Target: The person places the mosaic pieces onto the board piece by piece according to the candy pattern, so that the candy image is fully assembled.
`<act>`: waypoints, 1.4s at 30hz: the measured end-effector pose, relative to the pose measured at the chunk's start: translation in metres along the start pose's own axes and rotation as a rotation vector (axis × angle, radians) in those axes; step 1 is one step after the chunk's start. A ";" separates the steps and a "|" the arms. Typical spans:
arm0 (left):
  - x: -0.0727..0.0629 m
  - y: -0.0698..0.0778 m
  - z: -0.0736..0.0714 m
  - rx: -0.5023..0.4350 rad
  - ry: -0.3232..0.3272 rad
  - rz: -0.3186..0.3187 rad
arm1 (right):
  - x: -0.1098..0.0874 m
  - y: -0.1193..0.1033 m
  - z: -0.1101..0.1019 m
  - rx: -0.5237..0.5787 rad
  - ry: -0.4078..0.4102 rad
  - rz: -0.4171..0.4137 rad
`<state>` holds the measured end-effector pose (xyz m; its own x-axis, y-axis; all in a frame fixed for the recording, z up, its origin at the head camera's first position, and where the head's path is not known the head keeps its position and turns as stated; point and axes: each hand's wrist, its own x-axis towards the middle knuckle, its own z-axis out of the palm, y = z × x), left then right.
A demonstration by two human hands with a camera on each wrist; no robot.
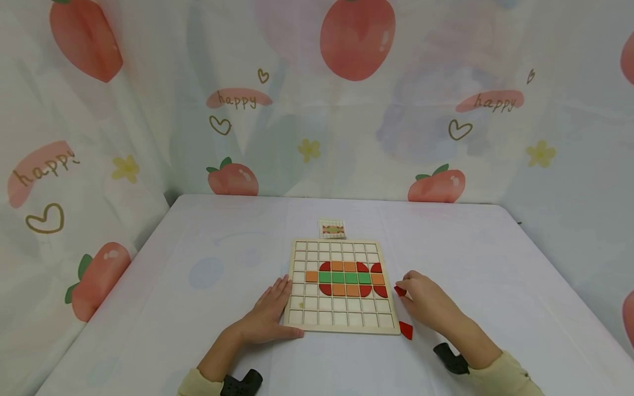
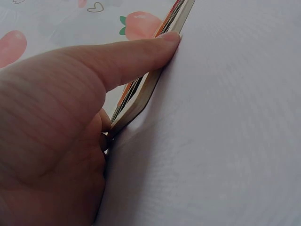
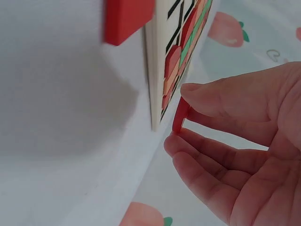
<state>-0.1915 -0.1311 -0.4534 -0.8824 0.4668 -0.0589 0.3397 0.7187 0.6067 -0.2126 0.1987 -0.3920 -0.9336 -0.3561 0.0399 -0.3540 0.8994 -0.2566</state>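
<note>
A wooden grid board (image 1: 342,329) lies on the table with green tiles (image 1: 344,278), orange tiles (image 1: 311,276) and red rounded tiles (image 1: 324,290) set in its middle rows. My left hand (image 1: 264,316) rests along the board's left side, fingers straight, thumb against the near edge. Just off the right edge, my right hand (image 1: 430,301) pinches a red tile (image 3: 180,115) between thumb and fingers, apart from the board. Another red tile (image 1: 406,330) lies by the board's near right corner; the right wrist view shows it close up, partly cut off.
A small pattern card (image 1: 332,229) with a similar coloured design lies just beyond the board's far edge. White cloth covers the table (image 1: 223,247), and a fruit-printed curtain (image 1: 356,137) hangs behind it. Black wrist straps (image 1: 449,358) sit near both sleeves.
</note>
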 end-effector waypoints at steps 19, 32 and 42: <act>0.002 -0.001 0.003 -0.001 -0.007 -0.002 | 0.028 -0.017 0.001 0.052 0.029 -0.204; 0.001 -0.001 0.002 0.000 -0.002 -0.002 | 0.054 -0.015 0.005 0.027 -0.014 -0.421; 0.000 0.001 -0.001 -0.007 0.005 0.004 | 0.070 -0.021 0.008 0.059 -0.066 -0.431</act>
<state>-0.1913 -0.1305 -0.4520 -0.8829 0.4666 -0.0525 0.3405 0.7132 0.6127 -0.2702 0.1530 -0.3913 -0.6947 -0.7131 0.0943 -0.7052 0.6495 -0.2845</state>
